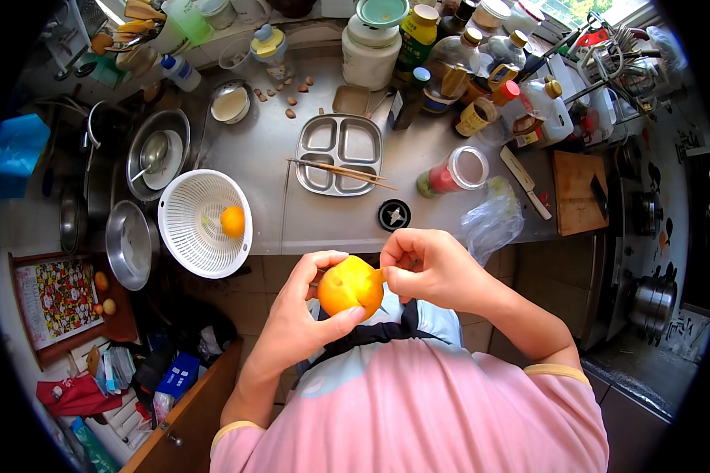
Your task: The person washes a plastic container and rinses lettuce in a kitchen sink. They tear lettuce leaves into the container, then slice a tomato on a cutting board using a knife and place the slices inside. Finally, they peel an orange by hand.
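Note:
An orange with a partly opened peel rests in my left hand, whose fingers and thumb curl around it. My right hand pinches a small flap of its peel between thumb and forefinger, at the fruit's right side. Another orange lies in a white plastic colander at the counter's left edge. Beyond my hands, a black blender blade base sits on the steel counter. A clear blender cup with red and green pieces lies behind it.
Wooden chopsticks lie across a divided steel tray. Right of the cup are a crumpled plastic bag, a knife and a wooden cutting board. Steel bowls stand left. Bottles and jars line the back.

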Tool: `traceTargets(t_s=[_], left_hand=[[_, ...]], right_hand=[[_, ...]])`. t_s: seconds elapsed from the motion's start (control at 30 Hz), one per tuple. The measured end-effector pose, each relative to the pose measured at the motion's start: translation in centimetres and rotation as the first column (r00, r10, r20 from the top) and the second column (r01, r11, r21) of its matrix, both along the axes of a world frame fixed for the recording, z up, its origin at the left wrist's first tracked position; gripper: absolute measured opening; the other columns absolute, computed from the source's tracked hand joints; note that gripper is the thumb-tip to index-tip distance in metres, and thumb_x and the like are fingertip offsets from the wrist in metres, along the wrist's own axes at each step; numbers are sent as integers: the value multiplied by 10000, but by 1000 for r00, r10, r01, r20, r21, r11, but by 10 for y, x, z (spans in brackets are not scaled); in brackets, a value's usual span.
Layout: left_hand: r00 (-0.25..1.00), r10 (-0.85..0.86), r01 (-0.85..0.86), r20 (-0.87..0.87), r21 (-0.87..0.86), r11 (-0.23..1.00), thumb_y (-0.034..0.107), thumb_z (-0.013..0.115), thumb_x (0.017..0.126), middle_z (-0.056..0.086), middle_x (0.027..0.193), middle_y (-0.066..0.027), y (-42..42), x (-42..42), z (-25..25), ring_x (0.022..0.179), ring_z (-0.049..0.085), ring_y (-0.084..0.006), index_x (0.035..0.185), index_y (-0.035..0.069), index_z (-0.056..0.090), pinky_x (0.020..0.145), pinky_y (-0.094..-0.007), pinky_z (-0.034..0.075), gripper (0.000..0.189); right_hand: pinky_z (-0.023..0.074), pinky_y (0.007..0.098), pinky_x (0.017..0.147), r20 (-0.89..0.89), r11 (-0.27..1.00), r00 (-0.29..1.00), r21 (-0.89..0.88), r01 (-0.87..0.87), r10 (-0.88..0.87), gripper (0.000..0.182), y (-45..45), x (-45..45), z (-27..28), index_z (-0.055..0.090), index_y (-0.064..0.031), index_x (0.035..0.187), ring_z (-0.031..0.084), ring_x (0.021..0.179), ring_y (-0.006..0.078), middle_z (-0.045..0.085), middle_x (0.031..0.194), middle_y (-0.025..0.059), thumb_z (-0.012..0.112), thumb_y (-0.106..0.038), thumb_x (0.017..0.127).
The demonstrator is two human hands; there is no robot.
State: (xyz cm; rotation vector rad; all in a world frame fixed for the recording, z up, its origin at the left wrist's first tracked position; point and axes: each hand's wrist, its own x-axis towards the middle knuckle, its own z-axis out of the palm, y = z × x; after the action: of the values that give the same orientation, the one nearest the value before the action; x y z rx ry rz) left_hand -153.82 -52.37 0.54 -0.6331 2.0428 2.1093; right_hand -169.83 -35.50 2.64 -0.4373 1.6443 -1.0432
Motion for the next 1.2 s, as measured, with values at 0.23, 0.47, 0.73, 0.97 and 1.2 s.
traceTargets(t_s=[0.23, 0.47, 0.73, 0.97, 1.2], left_hand=[[985, 161, -150, -67, 145, 978, 147, 788, 772, 544, 1294, -86, 57, 1, -3, 1199, 546, -178, 1356, 36, 470, 1047, -350, 442, 674], [900, 432, -371, -63, 410, 833, 230, 812, 731, 542, 1318, -121, 107, 16, -10, 1206, 560, -204, 1363, 30, 438, 1046, -359, 463, 761], [677, 736, -625, -9, 520, 582, 503, 728, 784, 528, 1395, -194, 156, 38, -16, 1176, 594, -259, 1394, 13, 440, 1015, -395, 488, 834], [528, 849, -672, 33, 628, 393, 510, 675, 836, 513, 1413, -199, 181, 73, -31, 1162, 585, -267, 1409, 4, 446, 961, -405, 499, 798], [252, 939, -909, -235, 276, 313, 205, 795, 815, 485, 1360, -134, 198, 132, -17, 1232, 521, -208, 1379, 18, 405, 1069, -373, 436, 711]], right_hand=[[578, 266, 623, 460, 963, 876, -139, 231, -144, 181, 49, -22, -26, 619, -2, 929, 625, 692, 99, 635, 827, 42, 663, -178, 921], [599, 317, 622, 682, 938, 719, -150, 314, -132, 121, 78, -35, -57, 621, -29, 927, 626, 687, 122, 633, 851, 69, 653, -145, 919], [597, 333, 625, 604, 922, 796, -319, 219, 20, 129, 76, -33, -52, 525, -49, 830, 656, 749, 174, 649, 1074, 176, 639, -26, 886], [558, 275, 596, 464, 907, 823, -400, -134, 327, 123, 49, -7, -34, 513, -25, 954, 649, 729, 132, 673, 924, 124, 614, 11, 895], [537, 246, 658, -26, 752, 837, -425, -504, 546, 133, 19, 78, -6, 684, 19, 1035, 635, 705, 119, 601, 887, 51, 621, -25, 927]])
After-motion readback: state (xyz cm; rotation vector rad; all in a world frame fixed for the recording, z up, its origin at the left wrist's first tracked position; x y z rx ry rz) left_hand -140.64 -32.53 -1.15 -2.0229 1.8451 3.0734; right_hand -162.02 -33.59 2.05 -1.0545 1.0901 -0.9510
